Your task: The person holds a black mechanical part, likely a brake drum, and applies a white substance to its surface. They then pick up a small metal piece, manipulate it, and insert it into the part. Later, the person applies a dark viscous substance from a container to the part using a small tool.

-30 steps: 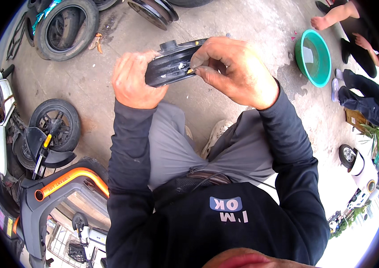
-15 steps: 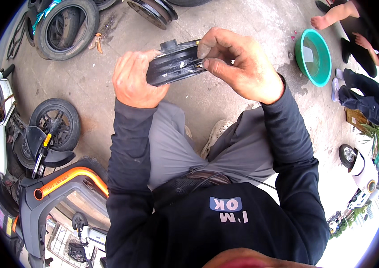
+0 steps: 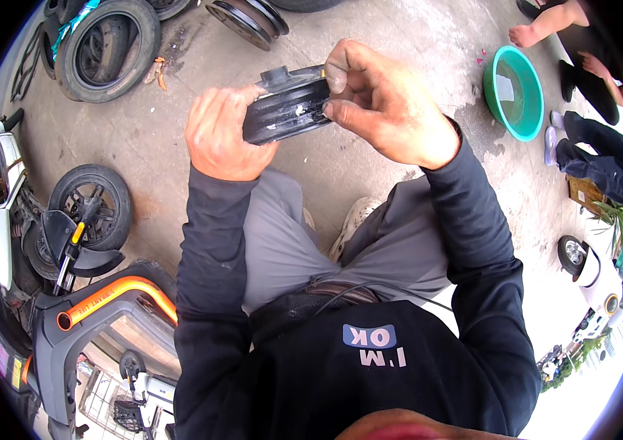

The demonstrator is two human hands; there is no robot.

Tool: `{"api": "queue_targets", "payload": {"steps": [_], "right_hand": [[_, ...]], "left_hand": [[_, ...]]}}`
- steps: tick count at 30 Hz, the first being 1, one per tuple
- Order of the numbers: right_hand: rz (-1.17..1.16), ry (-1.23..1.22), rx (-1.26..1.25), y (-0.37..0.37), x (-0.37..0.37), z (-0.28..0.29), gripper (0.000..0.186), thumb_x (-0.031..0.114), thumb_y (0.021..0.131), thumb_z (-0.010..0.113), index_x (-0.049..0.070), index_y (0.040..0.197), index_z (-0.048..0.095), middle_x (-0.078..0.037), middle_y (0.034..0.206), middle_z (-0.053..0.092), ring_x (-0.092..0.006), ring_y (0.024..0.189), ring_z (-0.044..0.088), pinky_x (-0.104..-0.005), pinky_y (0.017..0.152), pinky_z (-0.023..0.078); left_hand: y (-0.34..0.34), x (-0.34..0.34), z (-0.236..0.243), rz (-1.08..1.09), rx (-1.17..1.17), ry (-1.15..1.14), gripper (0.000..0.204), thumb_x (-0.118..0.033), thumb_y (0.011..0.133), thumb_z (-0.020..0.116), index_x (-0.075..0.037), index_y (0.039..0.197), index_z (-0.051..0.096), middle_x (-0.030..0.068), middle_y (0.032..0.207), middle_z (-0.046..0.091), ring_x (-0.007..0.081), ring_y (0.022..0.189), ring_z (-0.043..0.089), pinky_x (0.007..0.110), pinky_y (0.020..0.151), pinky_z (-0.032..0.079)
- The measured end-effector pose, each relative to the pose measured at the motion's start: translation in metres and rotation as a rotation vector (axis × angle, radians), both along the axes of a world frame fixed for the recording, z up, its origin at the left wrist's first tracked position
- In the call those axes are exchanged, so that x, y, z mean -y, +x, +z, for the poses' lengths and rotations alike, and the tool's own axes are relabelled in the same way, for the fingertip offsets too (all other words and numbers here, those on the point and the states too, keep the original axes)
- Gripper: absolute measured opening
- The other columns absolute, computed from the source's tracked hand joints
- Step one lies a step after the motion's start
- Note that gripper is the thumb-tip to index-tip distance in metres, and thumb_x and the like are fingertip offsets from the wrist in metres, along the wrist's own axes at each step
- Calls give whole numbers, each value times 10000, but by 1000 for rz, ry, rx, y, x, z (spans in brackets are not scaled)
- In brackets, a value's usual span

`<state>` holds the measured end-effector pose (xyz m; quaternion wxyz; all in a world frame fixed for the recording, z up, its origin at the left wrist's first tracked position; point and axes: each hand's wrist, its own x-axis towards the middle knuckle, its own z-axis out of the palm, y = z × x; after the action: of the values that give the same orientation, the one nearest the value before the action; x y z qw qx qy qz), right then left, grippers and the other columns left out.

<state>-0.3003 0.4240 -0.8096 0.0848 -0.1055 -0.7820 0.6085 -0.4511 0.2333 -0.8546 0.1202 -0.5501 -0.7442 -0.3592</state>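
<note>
Gripping the left end of a black wheel rim (image 3: 282, 116), the left hand (image 3: 223, 132) has its fingers wrapped over the far edge. The rim is held up above the concrete floor (image 3: 201, 55), ahead of the wearer's knees, its grooved channel facing the wearer and marked with white patches. At its right end, the right hand (image 3: 392, 114) is partly curled, thumb tip and index finger set at the channel; cannot tell whether a small item is pinched between these 2 digits. A short black stub (image 3: 275, 75) projects from the rim's far side. Floor, far left: a loose tyre (image 3: 148, 48) lies among others; just left of centre at the far edge, another wheel rim (image 3: 249, 23). Left, nearer: 1 wheel with spokes (image 3: 125, 209), and beside it an orange tube (image 3: 117, 297) on a grey frame. Far right: a green basin (image 3: 495, 103), with another person's arm (image 3: 557, 26) near it. Both of the wearer's sleeves are dark.
</note>
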Motion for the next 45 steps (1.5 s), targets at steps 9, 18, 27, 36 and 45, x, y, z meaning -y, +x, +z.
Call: {"api": "queue_targets", "payload": {"steps": [9, 18, 27, 36, 45], "right_hand": [[32, 159, -22, -1, 1, 6, 248, -8, 797, 659, 35, 1005, 531, -163, 672, 573, -370, 611, 600, -413, 578, 467], [61, 268, 34, -1, -2, 8, 261, -29, 839, 690, 61, 961, 477, -53, 664, 445, -125, 592, 455, -306, 554, 388], [48, 351, -49, -4, -2, 2, 278, -26, 772, 679, 39, 979, 505, -177, 662, 553, -435, 644, 603, -468, 564, 446], [-59, 483, -56, 1, -16, 5, 250, -44, 753, 650, 41, 941, 509, -175, 689, 582, -412, 669, 634, -440, 580, 483], [-496, 96, 354, 46, -156, -169, 192, 72, 898, 714, 23, 1084, 721, -117, 860, 754, -162, 787, 731, -311, 714, 575]], "left_hand": [[0, 0, 3, -20, -1, -10, 501, -43, 573, 840, -63, 1040, 658, 97, 877, 664, 321, 745, 620, 404, 719, 507], [0, 0, 4, -5, 5, -12, 502, -46, 572, 837, -63, 1042, 662, 94, 897, 675, 315, 765, 626, 406, 736, 509], [-3, -4, -3, -2, -45, 5, 431, -92, 595, 803, -81, 1001, 658, 75, 877, 679, 297, 763, 632, 403, 697, 463], [4, 0, 19, 24, -41, -75, 459, -78, 619, 833, -65, 1041, 652, 96, 896, 674, 314, 780, 628, 407, 736, 481], [-5, 32, 137, 294, -29, -292, 479, -71, 676, 854, -25, 1110, 655, 121, 966, 674, 294, 883, 673, 341, 798, 527]]}}
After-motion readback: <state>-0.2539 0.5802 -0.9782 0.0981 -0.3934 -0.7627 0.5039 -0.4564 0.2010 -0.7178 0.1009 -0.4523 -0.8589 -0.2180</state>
